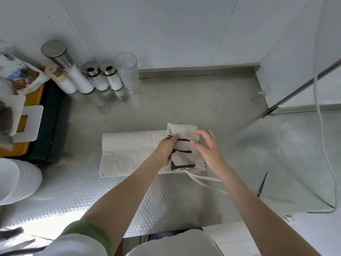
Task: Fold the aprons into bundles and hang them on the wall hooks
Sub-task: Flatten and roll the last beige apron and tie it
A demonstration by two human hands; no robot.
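- The cream apron (pixel 129 152) with black marks lies on the steel counter (pixel 203 108) at the centre of the frame, its right end folded over into a thick pad.
- The left hand (pixel 166 149) grips the pad's left edge, thumb on top.
- The right hand (pixel 209 147) curves over the pad's right edge, fingertips on the cloth; I cannot tell whether it pinches.
- The apron's straps (pixel 204 180) trail toward the lower right.

Short white left sleeve (pixel 73 244) with green cuff (pixel 90 228); bare forearms (pixel 129 191).
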